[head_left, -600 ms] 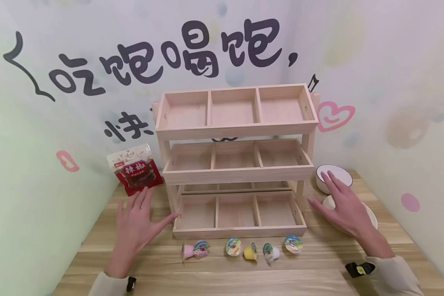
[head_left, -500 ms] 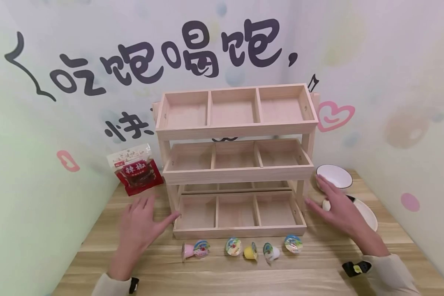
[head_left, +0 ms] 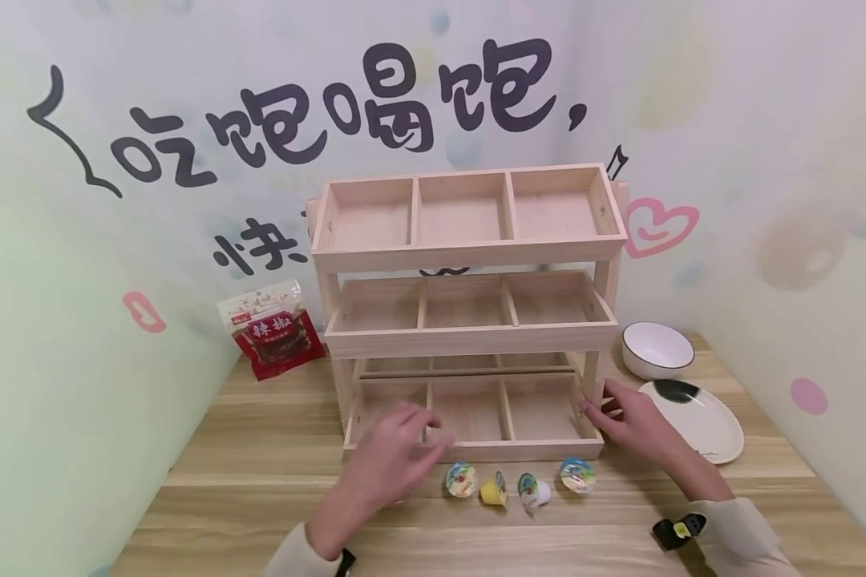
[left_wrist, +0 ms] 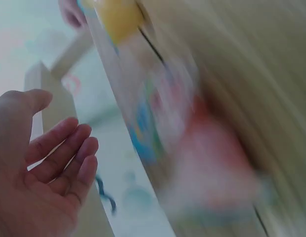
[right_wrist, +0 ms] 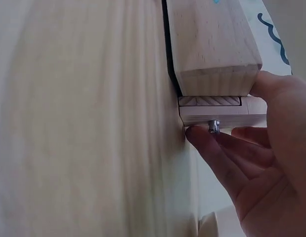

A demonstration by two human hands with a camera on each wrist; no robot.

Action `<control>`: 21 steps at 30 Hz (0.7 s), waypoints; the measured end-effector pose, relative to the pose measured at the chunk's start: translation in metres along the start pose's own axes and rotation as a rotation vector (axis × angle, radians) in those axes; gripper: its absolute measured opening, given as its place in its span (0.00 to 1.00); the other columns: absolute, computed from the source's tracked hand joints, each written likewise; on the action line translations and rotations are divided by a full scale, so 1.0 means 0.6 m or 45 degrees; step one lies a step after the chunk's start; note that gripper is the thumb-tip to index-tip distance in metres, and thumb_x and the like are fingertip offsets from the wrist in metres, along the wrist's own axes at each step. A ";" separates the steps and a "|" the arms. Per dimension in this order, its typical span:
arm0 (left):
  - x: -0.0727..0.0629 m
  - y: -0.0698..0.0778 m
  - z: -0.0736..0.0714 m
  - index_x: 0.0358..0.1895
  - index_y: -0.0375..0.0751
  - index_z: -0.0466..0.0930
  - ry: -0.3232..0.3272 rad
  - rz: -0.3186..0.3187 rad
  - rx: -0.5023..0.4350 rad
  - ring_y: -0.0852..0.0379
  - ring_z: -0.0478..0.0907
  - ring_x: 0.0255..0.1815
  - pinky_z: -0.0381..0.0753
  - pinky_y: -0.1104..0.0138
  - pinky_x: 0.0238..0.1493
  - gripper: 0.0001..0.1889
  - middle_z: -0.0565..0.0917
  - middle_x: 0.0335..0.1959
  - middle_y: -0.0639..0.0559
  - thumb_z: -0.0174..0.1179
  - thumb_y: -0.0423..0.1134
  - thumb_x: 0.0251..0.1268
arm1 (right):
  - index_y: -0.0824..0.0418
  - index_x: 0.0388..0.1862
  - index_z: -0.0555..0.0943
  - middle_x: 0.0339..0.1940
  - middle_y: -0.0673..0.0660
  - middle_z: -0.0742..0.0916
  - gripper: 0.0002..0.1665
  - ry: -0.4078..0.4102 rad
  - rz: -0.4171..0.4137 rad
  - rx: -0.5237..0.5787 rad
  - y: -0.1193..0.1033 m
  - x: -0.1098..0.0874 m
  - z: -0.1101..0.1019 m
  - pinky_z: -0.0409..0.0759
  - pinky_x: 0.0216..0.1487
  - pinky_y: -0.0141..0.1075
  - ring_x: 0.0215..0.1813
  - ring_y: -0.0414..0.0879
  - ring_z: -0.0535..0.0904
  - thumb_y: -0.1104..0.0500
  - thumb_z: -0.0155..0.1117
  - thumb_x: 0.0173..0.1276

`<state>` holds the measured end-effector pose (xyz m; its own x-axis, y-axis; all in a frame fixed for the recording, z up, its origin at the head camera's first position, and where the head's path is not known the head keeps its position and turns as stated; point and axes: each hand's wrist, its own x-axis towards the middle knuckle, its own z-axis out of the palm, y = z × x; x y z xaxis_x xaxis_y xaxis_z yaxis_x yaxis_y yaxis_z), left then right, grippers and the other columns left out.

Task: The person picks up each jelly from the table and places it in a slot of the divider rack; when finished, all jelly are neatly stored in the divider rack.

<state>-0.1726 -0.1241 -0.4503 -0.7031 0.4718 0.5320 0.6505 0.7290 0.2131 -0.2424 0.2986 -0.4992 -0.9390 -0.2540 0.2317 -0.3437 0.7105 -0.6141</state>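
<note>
A pale wooden three-tier rack (head_left: 469,256) with divided trays stands on the table. My right hand (head_left: 638,425) grips its lower right side: in the right wrist view the thumb lies on one face of the wood and the fingers (right_wrist: 224,163) on the other, beside a small metal bolt (right_wrist: 213,126). My left hand (head_left: 386,465), slightly blurred, hovers over the front left of the bottom tray, fingers loosely bent and holding nothing. Jelly cups lie in front of the rack, among them a yellow one (head_left: 494,489). A pink jelly cup (left_wrist: 212,163) shows blurred below my left hand.
A red and white bag of dried chillies (head_left: 274,332) leans on the wall left of the rack. On the right are a white bowl (head_left: 657,353) and an oval plate (head_left: 714,425) with a dark patch. Walls close in the wooden table (head_left: 209,497) at the back and sides.
My left hand has swung right from beside the rack to over its bottom tray front. The right hand has moved left from near the plate and taken hold of the rack's side.
</note>
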 end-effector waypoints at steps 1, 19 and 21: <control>0.004 0.013 0.008 0.49 0.47 0.87 -0.028 0.027 -0.018 0.58 0.88 0.50 0.89 0.65 0.56 0.13 0.91 0.45 0.55 0.73 0.50 0.71 | 0.64 0.63 0.80 0.52 0.64 0.91 0.23 -0.001 0.011 -0.002 0.000 0.000 0.000 0.92 0.41 0.40 0.46 0.53 0.92 0.50 0.70 0.79; 0.041 0.138 0.104 0.61 0.56 0.86 -0.286 0.502 0.168 0.65 0.85 0.58 0.83 0.75 0.60 0.26 0.88 0.53 0.63 0.66 0.67 0.72 | 0.61 0.69 0.79 0.54 0.64 0.92 0.31 -0.032 0.147 0.074 0.008 0.001 0.000 0.92 0.53 0.52 0.54 0.57 0.91 0.43 0.71 0.78; 0.040 0.138 0.107 0.62 0.57 0.86 -0.310 0.518 0.173 0.65 0.84 0.60 0.83 0.75 0.62 0.24 0.88 0.54 0.63 0.67 0.65 0.73 | 0.60 0.70 0.79 0.55 0.64 0.91 0.31 -0.040 0.166 0.087 0.007 0.000 0.000 0.91 0.55 0.52 0.55 0.57 0.91 0.43 0.71 0.78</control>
<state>-0.1543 -0.0203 -0.4725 -0.4575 0.8220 0.3391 0.8541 0.5123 -0.0896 -0.2441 0.3017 -0.5017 -0.9752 -0.1833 0.1237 -0.2175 0.6928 -0.6875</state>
